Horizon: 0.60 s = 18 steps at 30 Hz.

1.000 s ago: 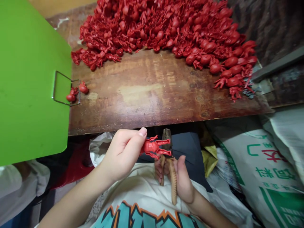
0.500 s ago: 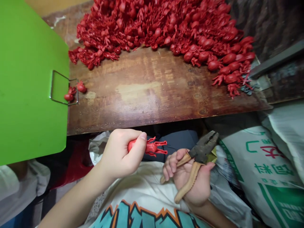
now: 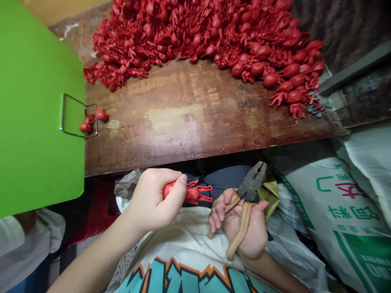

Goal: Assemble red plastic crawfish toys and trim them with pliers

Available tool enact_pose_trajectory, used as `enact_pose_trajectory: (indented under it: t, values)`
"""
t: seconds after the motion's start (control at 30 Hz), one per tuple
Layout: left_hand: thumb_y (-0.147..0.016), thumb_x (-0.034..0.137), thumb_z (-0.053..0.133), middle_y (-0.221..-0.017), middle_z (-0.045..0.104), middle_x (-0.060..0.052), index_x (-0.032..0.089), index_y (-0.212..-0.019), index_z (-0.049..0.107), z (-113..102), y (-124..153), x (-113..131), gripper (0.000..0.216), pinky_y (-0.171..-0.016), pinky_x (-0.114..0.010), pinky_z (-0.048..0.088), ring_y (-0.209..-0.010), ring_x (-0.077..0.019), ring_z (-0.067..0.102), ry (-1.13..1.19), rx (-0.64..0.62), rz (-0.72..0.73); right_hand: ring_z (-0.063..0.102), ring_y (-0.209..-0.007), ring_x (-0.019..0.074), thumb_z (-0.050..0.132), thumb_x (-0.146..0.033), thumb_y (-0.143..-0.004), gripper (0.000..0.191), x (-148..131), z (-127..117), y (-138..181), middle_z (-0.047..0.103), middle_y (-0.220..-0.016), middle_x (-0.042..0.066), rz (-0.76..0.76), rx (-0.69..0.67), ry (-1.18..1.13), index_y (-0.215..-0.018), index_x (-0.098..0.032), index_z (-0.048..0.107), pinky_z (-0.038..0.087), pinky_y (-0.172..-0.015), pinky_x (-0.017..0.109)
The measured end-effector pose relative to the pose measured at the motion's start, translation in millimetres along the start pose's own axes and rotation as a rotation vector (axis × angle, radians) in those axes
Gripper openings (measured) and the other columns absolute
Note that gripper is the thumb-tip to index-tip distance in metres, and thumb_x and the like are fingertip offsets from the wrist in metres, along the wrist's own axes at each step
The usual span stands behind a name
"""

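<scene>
My left hand point(image 3: 155, 199) is closed around the rounded end of a red plastic figure point(image 3: 195, 193), with its thin limbs sticking out to the right. My right hand point(image 3: 241, 232) grips a pair of steel pliers point(image 3: 250, 187) with tan handles, and the jaws point up and stand slightly apart. The pliers are a short way right of the figure, not touching it. A large heap of similar red figures point(image 3: 195, 36) lies on the far part of a scarred wooden table point(image 3: 183, 122). Two small red pieces point(image 3: 93, 121) lie near the table's left side.
A green board point(image 3: 36, 114) with a wire handle point(image 3: 78, 116) stands at the left, overlapping the table. White woven sacks with green print point(image 3: 342, 211) fill the lower right. A dark bar point(image 3: 354, 69) crosses the upper right corner. The table's near edge runs just above my hands.
The pliers have moved right, away from the figure's limbs, and turned jaws-up. The figure now sits deeper in my left hand, with its rounded end showing. The view has shifted slightly.
</scene>
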<state>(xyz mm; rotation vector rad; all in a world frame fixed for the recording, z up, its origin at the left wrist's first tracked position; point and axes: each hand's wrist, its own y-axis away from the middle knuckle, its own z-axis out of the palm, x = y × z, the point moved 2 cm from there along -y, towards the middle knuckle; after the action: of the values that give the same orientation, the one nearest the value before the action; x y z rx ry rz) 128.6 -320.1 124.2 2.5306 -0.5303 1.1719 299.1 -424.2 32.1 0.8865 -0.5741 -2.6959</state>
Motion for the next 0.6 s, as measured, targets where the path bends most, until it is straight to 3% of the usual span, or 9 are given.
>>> enact_pose_trajectory:
  t: [0.17,0.23,0.33,0.43,0.5,0.6]
  values:
    - [-0.100,0.023,0.049,-0.051,0.036,0.005,0.021,-0.057,0.036,0,-3,4,0.045,-0.049,-0.027,0.026,-0.046,-0.0093,0.035,-0.067,0.038,0.112,0.048,-0.053,0.0160,0.047,-0.091,-0.087,0.066,0,0,-3,0.050,-0.066,-0.003,-0.034,0.028,0.018,-0.088,-0.026,0.059,0.049,-0.052,0.030]
    - [-0.097,0.026,0.056,-0.054,0.042,0.004,0.021,-0.059,0.045,-2,-5,6,0.040,-0.050,-0.027,0.029,-0.048,-0.0101,0.039,-0.156,0.040,0.210,0.046,-0.055,0.0156,0.048,-0.091,-0.086,0.066,-1,1,-5,0.048,-0.066,-0.003,-0.065,0.059,0.026,-0.087,-0.026,0.059,0.048,-0.052,0.029]
    - [-0.095,0.039,0.072,-0.066,0.065,0.001,0.018,-0.085,0.070,-8,-7,4,0.022,-0.054,-0.026,0.040,-0.056,-0.0131,0.058,-0.243,-0.100,0.352,0.046,-0.055,0.0156,0.048,-0.092,-0.085,0.067,-1,2,-6,0.046,-0.066,-0.004,-0.091,0.089,0.029,-0.087,-0.026,0.058,0.047,-0.053,0.029]
    - [-0.095,0.042,0.076,-0.091,0.081,-0.005,0.021,-0.121,0.073,-17,-9,-1,0.034,-0.065,-0.025,0.050,-0.072,-0.0161,0.074,-0.213,-0.216,0.422,0.045,-0.055,0.0161,0.046,-0.091,-0.087,0.066,-1,1,-5,0.046,-0.066,-0.003,-0.103,0.100,0.042,-0.087,-0.026,0.059,0.047,-0.052,0.030]
    - [-0.097,0.038,0.074,-0.103,0.083,-0.008,0.024,-0.130,0.072,-22,-10,-3,0.036,-0.071,-0.025,0.054,-0.081,-0.0170,0.077,-0.172,-0.226,0.419,0.045,-0.055,0.0165,0.045,-0.091,-0.088,0.065,-1,0,-4,0.046,-0.066,-0.003,-0.110,0.098,0.050,-0.088,-0.027,0.059,0.046,-0.052,0.030]
    - [-0.098,0.031,0.073,-0.105,0.082,-0.008,0.025,-0.124,0.075,-26,-11,-5,0.027,-0.074,-0.024,0.057,-0.085,-0.0172,0.077,-0.116,-0.228,0.411,0.044,-0.055,0.0164,0.042,-0.091,-0.089,0.066,-1,-1,-3,0.046,-0.066,-0.003,-0.113,0.093,0.057,-0.088,-0.027,0.059,0.046,-0.053,0.030]
